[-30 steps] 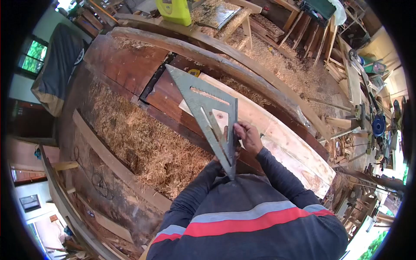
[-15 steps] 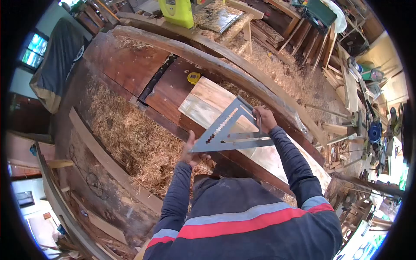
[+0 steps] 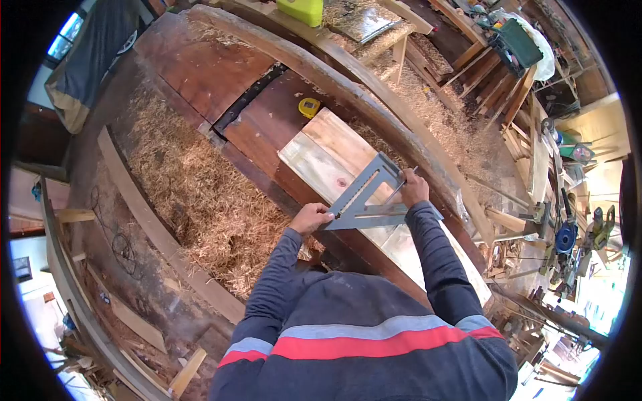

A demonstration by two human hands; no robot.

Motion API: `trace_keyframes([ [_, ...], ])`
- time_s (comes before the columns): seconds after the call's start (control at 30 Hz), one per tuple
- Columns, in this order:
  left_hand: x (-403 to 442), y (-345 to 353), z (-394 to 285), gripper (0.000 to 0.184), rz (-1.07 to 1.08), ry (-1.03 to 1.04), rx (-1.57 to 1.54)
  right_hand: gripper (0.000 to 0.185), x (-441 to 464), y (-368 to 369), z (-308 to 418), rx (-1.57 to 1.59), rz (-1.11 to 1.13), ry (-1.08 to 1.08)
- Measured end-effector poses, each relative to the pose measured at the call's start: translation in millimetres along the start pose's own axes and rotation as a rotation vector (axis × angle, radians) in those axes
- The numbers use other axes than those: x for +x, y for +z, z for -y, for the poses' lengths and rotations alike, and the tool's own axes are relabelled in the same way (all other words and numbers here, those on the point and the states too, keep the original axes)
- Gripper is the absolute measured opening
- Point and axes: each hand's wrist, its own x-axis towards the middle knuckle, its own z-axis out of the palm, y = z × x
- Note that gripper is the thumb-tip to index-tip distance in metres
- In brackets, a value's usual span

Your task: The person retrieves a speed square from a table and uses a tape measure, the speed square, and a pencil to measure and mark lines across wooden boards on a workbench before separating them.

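A grey metal speed square (image 3: 361,194), a triangle with slots cut through it, lies over the pale wooden board (image 3: 317,158). At its lower left corner my left hand (image 3: 311,218) is closed, thumb on top and fingers against the edge. My right hand (image 3: 415,188) is closed at the opposite side of the square, around a thin pencil (image 3: 398,189) that slants over the board. The board rests on a reddish-brown wooden bench top (image 3: 264,127). A yellow tape measure (image 3: 309,107) sits just beyond the board's far end.
Wood shavings (image 3: 194,200) heap on the floor left of the bench. A long curved timber (image 3: 314,60) runs along the bench's far side. A yellow-green case (image 3: 301,10) stands at the back. Clamps (image 3: 567,235) and tools crowd the right.
The speed square has gone from tilted above the board to lying down on it. My left hand has shifted from under its corner to gripping it from above.
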Motion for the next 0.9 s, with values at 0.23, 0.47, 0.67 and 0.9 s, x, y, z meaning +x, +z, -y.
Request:
trace_keyframes([
  [0.23,10.7,25.6,-36.3,0.039,-0.147,-0.123,0.257,0.011,2.3,1.7,2.2,0.000,-0.024,0.053],
  [0.47,11.0,26.8,-16.3,0.038,-0.260,-0.093,0.095,0.020,2.2,3.1,2.0,0.026,-0.060,0.041],
  [0.67,7.5,22.4,-25.4,0.036,-0.259,-0.102,0.088,0.018,4.1,0.5,12.9,0.017,-0.037,0.122],
  [0.9,11.3,21.8,-21.4,0.038,-0.290,-0.074,0.181,0.018,5.0,3.7,9.2,0.021,-0.028,0.097],
])
